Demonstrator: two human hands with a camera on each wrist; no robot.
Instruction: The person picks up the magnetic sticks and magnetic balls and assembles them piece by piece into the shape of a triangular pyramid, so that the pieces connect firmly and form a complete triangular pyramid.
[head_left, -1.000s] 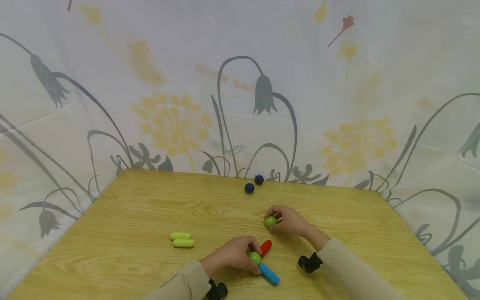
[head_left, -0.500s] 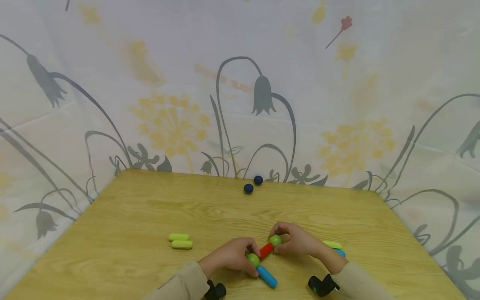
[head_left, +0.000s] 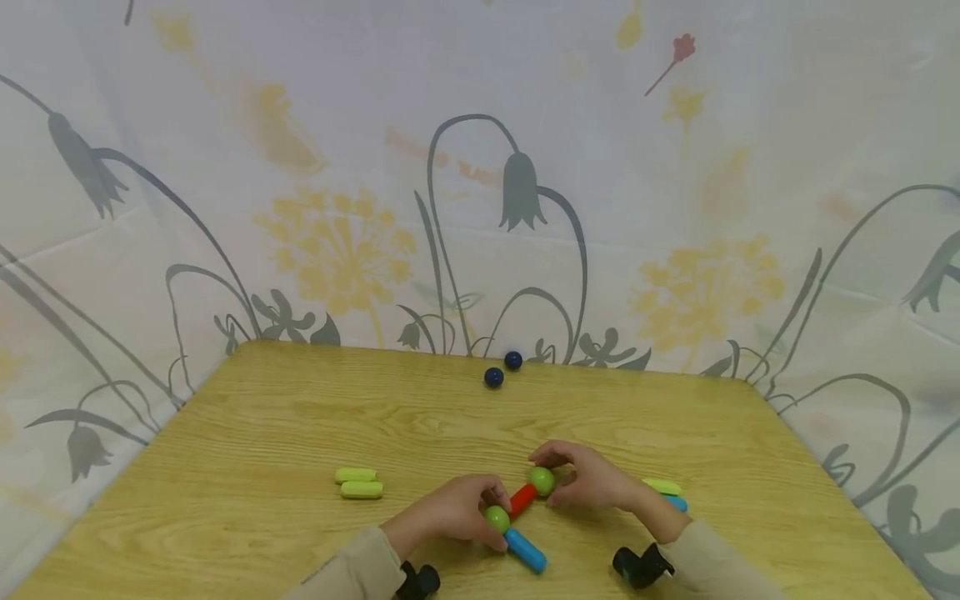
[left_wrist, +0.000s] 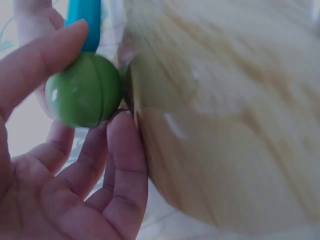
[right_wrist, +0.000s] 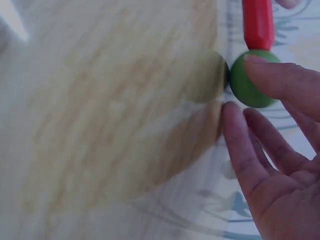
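The left hand (head_left: 459, 508) pinches the near green ball (head_left: 497, 520) between thumb and fingertips; the right hand (head_left: 596, 482) holds the far green ball (head_left: 542, 481) with the thumb pressed on it and the fingers curled about its other side. The red stick (head_left: 522, 499) lies between the 2 green balls, its far end against the far ball; the blue stick (head_left: 527, 551) meets the near ball and points toward the person. All 4 parts are at the middle of the table's near half. Probable fault 1: the red joint parts, caused by the hands pulling unevenly or by a ball rolling under a thumb. Probable fault 2: the blue stick swings out of line, since no hand supports its free end and any twist of the near ball passes to it. Probable fault 3: the right forearm knocks the yellow-green stick (head_left: 663, 486) and the other blue stick (head_left: 677, 503) just beside it if it sweeps outward. The 2 dark blue balls (head_left: 503, 369) near the far edge could roll off if the table (head_left: 300, 417) is jolted.
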